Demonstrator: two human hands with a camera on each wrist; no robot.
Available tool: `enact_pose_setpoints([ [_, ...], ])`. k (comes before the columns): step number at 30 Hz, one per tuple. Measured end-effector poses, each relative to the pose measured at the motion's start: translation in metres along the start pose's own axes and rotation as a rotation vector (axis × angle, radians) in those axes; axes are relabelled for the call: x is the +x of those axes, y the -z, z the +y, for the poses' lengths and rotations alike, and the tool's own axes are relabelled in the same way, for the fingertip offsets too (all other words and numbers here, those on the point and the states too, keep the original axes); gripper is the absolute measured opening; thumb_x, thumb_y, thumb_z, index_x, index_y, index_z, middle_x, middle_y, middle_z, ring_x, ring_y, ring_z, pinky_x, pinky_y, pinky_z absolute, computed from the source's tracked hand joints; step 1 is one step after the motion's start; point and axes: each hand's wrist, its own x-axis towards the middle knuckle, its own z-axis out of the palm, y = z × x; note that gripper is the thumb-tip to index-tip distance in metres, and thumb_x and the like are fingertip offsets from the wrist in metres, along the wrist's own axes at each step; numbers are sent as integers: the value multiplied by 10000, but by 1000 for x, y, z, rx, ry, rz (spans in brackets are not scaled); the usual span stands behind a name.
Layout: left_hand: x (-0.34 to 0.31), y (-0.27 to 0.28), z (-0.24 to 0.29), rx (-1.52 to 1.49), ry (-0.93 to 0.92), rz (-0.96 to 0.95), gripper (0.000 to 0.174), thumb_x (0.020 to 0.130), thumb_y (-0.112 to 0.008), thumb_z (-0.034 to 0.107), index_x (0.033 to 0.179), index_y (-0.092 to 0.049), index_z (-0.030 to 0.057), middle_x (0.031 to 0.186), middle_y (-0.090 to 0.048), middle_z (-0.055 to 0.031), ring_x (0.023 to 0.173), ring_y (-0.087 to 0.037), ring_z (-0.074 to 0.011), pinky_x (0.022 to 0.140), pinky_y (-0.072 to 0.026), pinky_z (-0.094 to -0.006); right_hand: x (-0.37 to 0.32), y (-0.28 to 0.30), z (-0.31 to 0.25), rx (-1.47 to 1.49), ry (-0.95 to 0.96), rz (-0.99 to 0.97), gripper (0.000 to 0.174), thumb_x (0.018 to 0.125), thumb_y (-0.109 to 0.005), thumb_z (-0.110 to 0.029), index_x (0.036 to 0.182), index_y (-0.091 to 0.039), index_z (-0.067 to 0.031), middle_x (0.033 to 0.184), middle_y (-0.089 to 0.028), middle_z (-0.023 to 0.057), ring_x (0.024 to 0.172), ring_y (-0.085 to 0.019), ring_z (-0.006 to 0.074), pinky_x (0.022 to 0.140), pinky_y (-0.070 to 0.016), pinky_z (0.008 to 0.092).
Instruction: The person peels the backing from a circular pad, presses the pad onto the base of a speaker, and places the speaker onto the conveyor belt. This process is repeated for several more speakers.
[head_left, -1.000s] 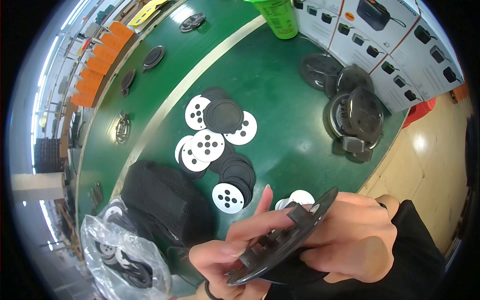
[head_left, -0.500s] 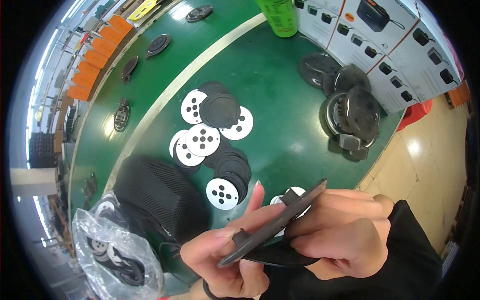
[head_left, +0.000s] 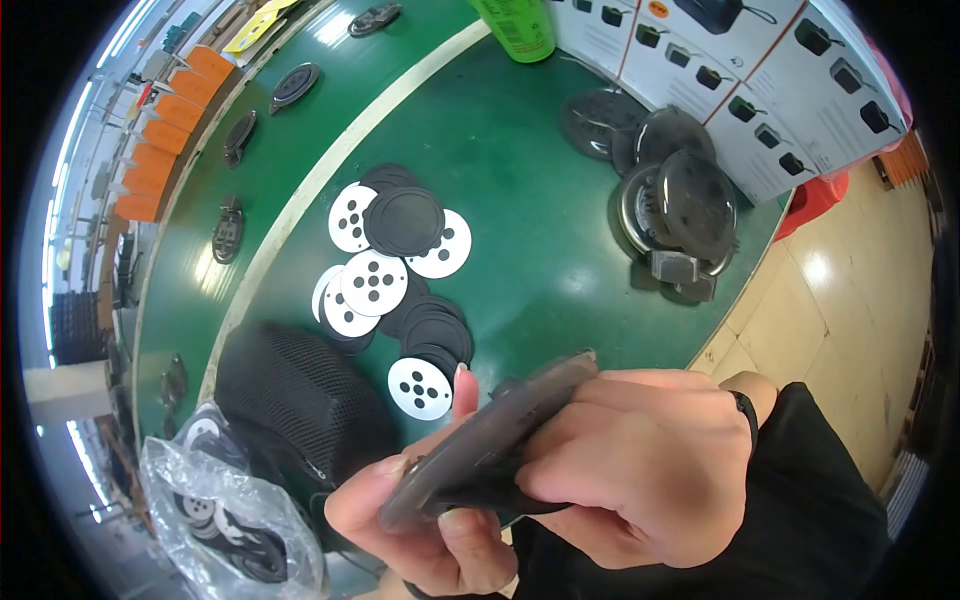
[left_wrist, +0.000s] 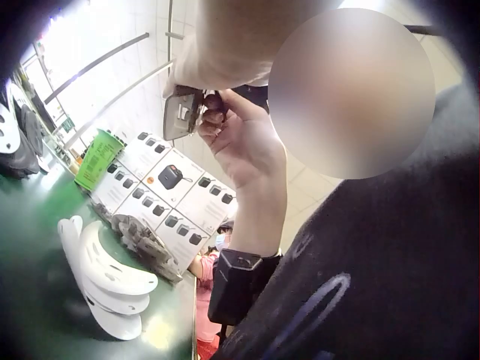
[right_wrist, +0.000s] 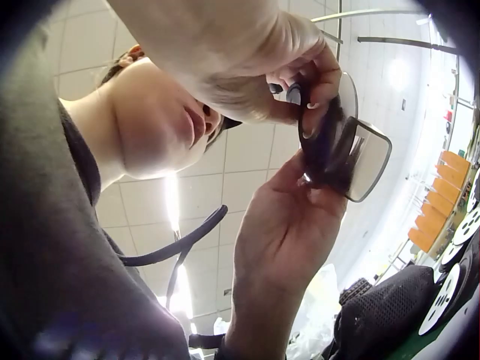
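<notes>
In the head view a dark glossy round part (head_left: 500,430) is held tilted above the table's near edge. The left hand (head_left: 430,520) pinches its lower left rim, one finger reaching behind. A thin black disc (head_left: 490,490) lies against its underside, gripped in the curled fingers of the right hand (head_left: 640,465). The right wrist view shows the left hand (right_wrist: 289,232) on the part below and the right hand (right_wrist: 292,60) at the black disc (right_wrist: 319,135) above; the part's clear edge (right_wrist: 369,161) sticks out. Some right fingertips are hidden in the head view.
Black discs (head_left: 405,222) and white discs with holes (head_left: 374,283) lie mid-table. Left are a black mesh bag (head_left: 300,395) and a clear plastic bag (head_left: 225,520). Stacked dark round parts (head_left: 695,205), a green cup (head_left: 518,28) and a printed box (head_left: 760,100) stand at the right and back.
Both hands and the held part have shifted left in the head view, and the part has turned from edge-on to show more of its broad face. The table scene has also shifted left.
</notes>
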Motion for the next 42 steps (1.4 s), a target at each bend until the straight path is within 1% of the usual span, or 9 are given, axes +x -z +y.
enact_pose_setpoints([
  [8, 5, -4, 1, 88, -159, 69, 312, 908, -455, 193, 1109, -273, 39, 1012, -566, -224, 888, -613, -282, 942, -337, -598, 4, -2, 0, 40, -58, -62, 228, 578, -719, 6, 773, -602, -11, 694, -601, 118, 530, -574, 262, 469, -450, 296],
  [11, 13, -28, -15, 573, -352, 598, 573, 897, -385, 395, 1161, -254, -96, 894, -553, -170, 737, -607, -284, 734, -549, -434, 4, 4, 1, 6, -27, -209, 265, 580, -737, -13, 807, -604, 10, 706, -610, 123, 593, -607, 275, 516, -479, 292],
  [14, 26, 10, -2, 576, -653, 18, 383, 890, -430, 176, 1148, -293, -73, 984, -574, -227, 910, -591, -277, 972, -319, -480, -8, 2, 4, -7, 9, -108, 226, 652, -707, 4, 853, -607, 32, 789, -627, 121, 714, -640, 221, 649, -505, 274],
  [20, 31, 20, 76, 853, -184, -483, 258, 879, -469, 131, 1097, -399, 12, 1009, -610, -176, 884, -623, -259, 1006, -162, -603, -16, -7, 33, 515, 294, -113, 272, 692, -707, -41, 876, -548, 79, 937, -572, 270, 867, -575, 437, 690, -482, 439],
  [30, 10, 24, 54, 595, -398, -291, 341, 926, -345, 255, 1230, -320, 100, 939, -648, -143, 961, -605, -212, 1063, -27, -472, -33, -49, 66, 694, 626, 95, 227, 779, -613, -97, 864, -498, 79, 920, -559, 307, 740, -577, 423, 594, -466, 455],
  [34, 9, 33, 60, 615, -427, -371, 337, 928, -343, 262, 1237, -301, 137, 901, -668, -107, 966, -603, -197, 1070, -39, -435, -34, -22, 47, 686, 407, -102, 250, 837, -524, -145, 906, -456, 86, 891, -554, 336, 676, -573, 415, 536, -452, 457],
  [37, 12, 31, 57, 663, -572, -348, 347, 901, -417, 272, 1200, -324, 124, 861, -672, -96, 946, -607, -185, 1069, -67, -442, -48, -69, 44, 1003, 446, 403, 243, 839, -505, -139, 890, -465, 95, 859, -555, 346, 632, -568, 405, 510, -443, 442],
  [40, 20, 19, 37, 615, -777, -120, 305, 872, -478, 256, 1121, -389, 104, 821, -672, -98, 900, -621, -175, 1059, -125, -459, -31, -31, 44, 697, 461, 29, 239, 814, -545, -118, 884, -465, 96, 824, -559, 339, 614, -568, 402, 506, -446, 433],
  [42, 8, -8, 48, 552, -587, 106, 240, 847, -512, 220, 1036, -450, 86, 789, -668, -103, 864, -632, -185, 1045, -165, -479, -31, -47, 36, 742, 485, 254, 217, 798, -572, -79, 876, -466, 93, 828, -563, 324, 639, -575, 406, 529, -456, 434],
])
